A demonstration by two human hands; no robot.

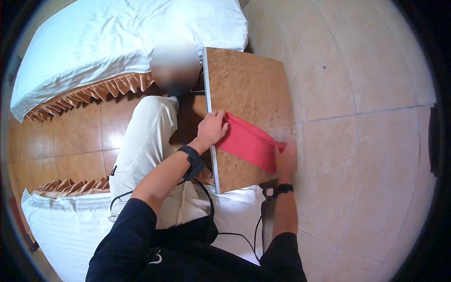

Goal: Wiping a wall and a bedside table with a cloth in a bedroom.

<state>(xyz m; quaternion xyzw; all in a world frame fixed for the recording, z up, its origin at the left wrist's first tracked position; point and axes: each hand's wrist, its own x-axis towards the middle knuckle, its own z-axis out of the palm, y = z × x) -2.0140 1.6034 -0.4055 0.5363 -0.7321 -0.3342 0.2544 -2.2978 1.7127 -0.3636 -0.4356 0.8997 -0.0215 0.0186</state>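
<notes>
While the person sits between two white-sheeted beds, both hands work a red cloth (249, 143) on a brown cork-patterned bench (244, 89) with a metal edge strip along its left side.

Left hand (212, 129): grip pinched on the left end of the red cloth, right at the bench's left edge. A black wrist strap (192, 162) sits on that forearm, with a cable trailing toward the body.

Right hand (285, 160): grip closed over the right end of the cloth at the bench's right edge; the fingers are partly hidden under the fabric, so the exact hold cannot be told. A black band is on this wrist too.

Cloth position: stretched taut and slanting across the near half of the bench top, lying on the surface, left end farther, right end nearer.

Judgement: the step in hand looks like drawing the cloth flat across the bench top, either to wipe it or to spread it. A next move would call for even tension from both hands and keeping the cloth pressed to the surface.

Surroundings: tan tiled floor (366, 141) to the right; a far bed (117, 42) with an orange pleated skirt; a near bed (66, 225) at left.
</notes>
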